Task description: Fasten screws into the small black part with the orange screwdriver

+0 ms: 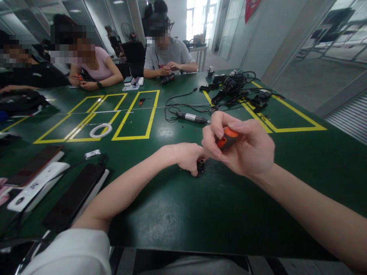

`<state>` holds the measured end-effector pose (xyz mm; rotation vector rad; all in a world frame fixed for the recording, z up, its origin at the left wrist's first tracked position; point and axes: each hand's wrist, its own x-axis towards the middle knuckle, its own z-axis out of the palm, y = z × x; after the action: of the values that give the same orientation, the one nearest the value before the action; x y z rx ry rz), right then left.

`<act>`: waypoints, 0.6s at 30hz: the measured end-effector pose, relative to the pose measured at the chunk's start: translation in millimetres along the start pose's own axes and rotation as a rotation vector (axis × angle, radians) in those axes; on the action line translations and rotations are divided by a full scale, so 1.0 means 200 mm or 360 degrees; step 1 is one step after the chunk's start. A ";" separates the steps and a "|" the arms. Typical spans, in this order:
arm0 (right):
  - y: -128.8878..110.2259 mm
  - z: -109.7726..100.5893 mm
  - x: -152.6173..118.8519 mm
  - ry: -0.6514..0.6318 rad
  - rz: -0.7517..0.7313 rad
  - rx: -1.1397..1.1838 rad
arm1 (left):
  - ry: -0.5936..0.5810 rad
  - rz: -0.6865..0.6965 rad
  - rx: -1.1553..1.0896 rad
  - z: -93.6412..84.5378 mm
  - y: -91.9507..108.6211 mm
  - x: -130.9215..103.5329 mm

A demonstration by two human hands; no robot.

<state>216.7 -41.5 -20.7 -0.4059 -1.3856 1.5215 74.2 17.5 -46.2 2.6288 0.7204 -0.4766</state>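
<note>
My right hand (243,147) is closed around the orange-and-black handle of a screwdriver (229,138), held above the green table; its shaft is hidden behind my fingers. Low at the tabletop, my left hand (191,157) grips a small black part (200,166) with a round, hollow top. The fingers cover much of this part, so its kind does not show. Just beyond both hands lies a black and silver electric screwdriver (191,117) with a cord, its tip pointing toward my right hand.
A heap of black cables (233,86) lies at the back right. Yellow tape outlines (130,138) mark the green table (160,214). A white tape roll (101,130), a dark phone (77,194) and a white power strip (38,186) are left. Several people sit across.
</note>
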 end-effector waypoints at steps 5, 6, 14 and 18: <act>0.01 -0.01 0.00 -0.0038 0.0027 0.0008 | 0.0030 -0.0064 0.0033 0.00 0.01 0.00; 0.01 -0.01 0.00 -0.0040 0.0035 0.0025 | 0.0049 -0.0067 0.0019 0.00 0.01 0.00; 0.01 -0.01 0.01 -0.0073 -0.0013 0.0064 | 0.0039 0.0020 -0.0032 0.02 -0.03 0.02; 0.01 -0.01 0.02 -0.0059 0.0043 0.0033 | 0.0044 -0.0014 -0.0033 0.03 -0.03 0.02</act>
<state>215.2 -38.0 -21.7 -0.3865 -1.3967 1.5712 72.8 22.0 -54.2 2.6189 0.7422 -0.4337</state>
